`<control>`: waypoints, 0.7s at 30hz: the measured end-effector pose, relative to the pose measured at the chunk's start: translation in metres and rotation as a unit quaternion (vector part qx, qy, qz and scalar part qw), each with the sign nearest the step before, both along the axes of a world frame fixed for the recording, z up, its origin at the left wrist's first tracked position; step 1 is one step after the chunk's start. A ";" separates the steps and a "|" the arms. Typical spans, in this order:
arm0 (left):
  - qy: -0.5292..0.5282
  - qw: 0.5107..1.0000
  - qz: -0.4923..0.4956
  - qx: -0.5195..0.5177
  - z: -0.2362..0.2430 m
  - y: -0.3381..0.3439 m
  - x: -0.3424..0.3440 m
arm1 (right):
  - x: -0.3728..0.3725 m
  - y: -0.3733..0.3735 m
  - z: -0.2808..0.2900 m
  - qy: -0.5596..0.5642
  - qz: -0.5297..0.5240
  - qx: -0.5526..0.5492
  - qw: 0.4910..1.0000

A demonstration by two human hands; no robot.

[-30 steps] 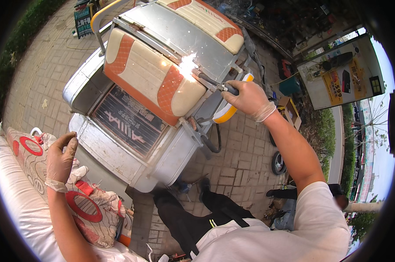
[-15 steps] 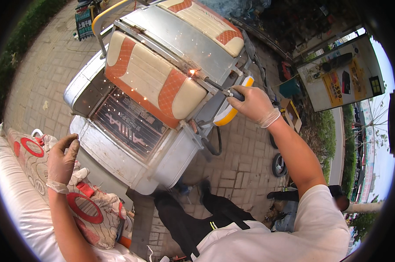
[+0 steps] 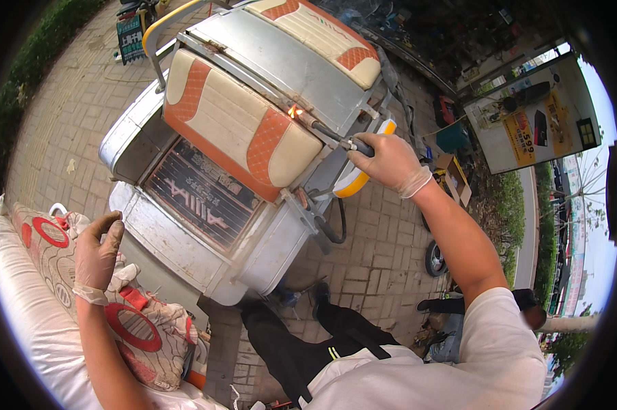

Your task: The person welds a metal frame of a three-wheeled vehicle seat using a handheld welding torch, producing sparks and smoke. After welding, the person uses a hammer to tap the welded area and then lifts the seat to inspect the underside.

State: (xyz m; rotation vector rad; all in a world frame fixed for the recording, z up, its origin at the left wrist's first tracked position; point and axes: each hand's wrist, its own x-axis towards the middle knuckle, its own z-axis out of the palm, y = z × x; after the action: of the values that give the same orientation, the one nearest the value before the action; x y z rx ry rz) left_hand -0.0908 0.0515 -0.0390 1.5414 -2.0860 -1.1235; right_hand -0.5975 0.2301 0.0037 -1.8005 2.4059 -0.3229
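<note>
My right hand (image 3: 389,162), in a thin pale glove, is closed round the black handle of a welding torch (image 3: 332,134). The torch's tip points left at a metal frame beside the cream-and-orange padded seat (image 3: 226,123) of a silver vehicle. A small orange flame (image 3: 295,111) burns at that spot. My left hand (image 3: 96,256), in a dirtier glove, is raised over a patterned cloth cover (image 3: 49,249). Its thumb and forefinger are apart, with nothing seen between them; the other fingers are partly hidden.
Past the seat lies a flat metal panel (image 3: 281,61), with a second padded seat (image 3: 322,34) beyond. A yellow-and-white bumper piece (image 3: 353,183) sits below my right hand. At right are a cardboard box (image 3: 453,176), a wheel (image 3: 436,258) and a large sign board (image 3: 537,116). Paving (image 3: 69,137) surrounds the vehicle.
The scattered bright sparks are gone, and a small flame shows at the frame. My right hand and the torch have shifted slightly left. My left hand stays in place.
</note>
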 end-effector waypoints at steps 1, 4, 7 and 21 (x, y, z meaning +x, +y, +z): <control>-0.003 1.000 0.000 0.001 0.000 0.000 0.000 | 0.000 0.000 0.000 0.007 -0.002 0.008 1.000; -0.007 1.000 0.006 0.012 0.002 0.000 -0.001 | 0.000 -0.002 0.001 0.011 -0.006 0.028 1.000; -0.002 1.000 0.011 0.018 0.002 0.003 0.000 | -0.002 0.004 0.010 -0.014 -0.031 0.028 0.999; -0.023 0.999 0.010 0.028 0.005 0.007 -0.005 | -0.044 0.077 0.023 -0.098 -0.058 -0.107 0.988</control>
State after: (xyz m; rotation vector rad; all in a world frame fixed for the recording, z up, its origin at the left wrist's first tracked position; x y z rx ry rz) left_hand -0.0963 0.0580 -0.0336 1.6252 -2.0807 -1.1579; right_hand -0.6410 0.3076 0.0271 -1.6191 2.4189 -0.7597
